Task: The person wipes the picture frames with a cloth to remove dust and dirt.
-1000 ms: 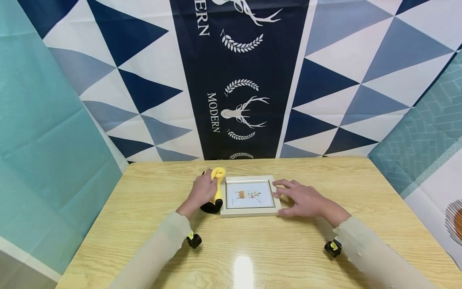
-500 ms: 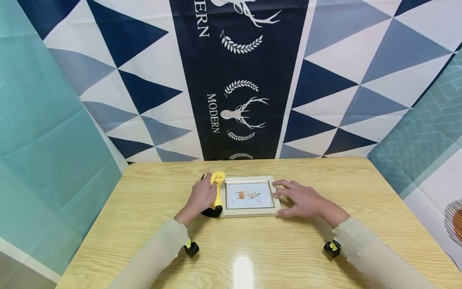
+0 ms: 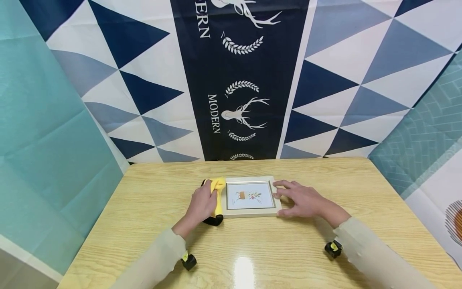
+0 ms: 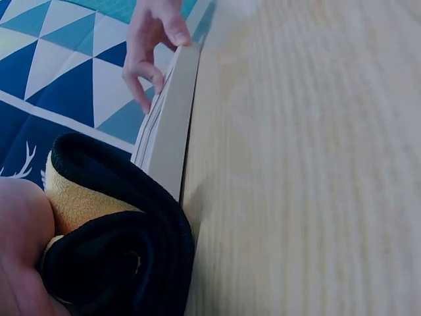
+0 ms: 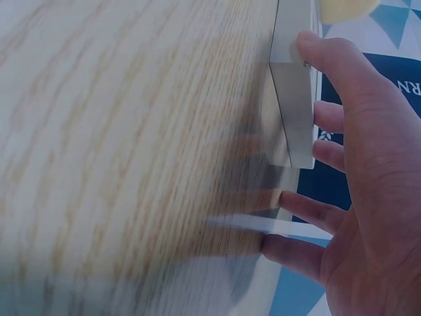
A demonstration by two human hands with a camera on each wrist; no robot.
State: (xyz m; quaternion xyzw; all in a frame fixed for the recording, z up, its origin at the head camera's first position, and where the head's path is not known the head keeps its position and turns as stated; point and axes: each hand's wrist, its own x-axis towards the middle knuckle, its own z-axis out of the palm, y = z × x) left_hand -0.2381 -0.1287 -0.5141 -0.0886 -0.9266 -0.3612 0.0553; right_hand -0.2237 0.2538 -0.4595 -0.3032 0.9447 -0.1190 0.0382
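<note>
A cream picture frame (image 3: pixel 252 213) lies flat on the table, with a small deer-and-flowers print (image 3: pixel 250 196) under its front. At its left border my left hand (image 3: pixel 202 202) grips a folded yellow and black cloth (image 3: pixel 218 204); the cloth covers part of that border. From the left wrist view, the cloth (image 4: pixel 161 230) bunches in thick folds by the end of the frame (image 4: pixel 172 138). My right hand (image 3: pixel 301 200) holds the frame's right end, thumb at the near corner and two fingertips on the border. In the right wrist view its other two fingers (image 5: pixel 289 253) spread away from the frame.
The wooden table (image 3: pixel 267 249) reaches back to a patterned backdrop (image 3: pixel 249 88) with deer and triangles. A teal sheet (image 3: pixel 54 140) hangs along the left side. A small black camera sits at each wrist, the left camera (image 3: pixel 189 261) low over the table.
My left hand has drawn the cloth toward me along the frame's left border. The right hand and the picture frame stay where they were.
</note>
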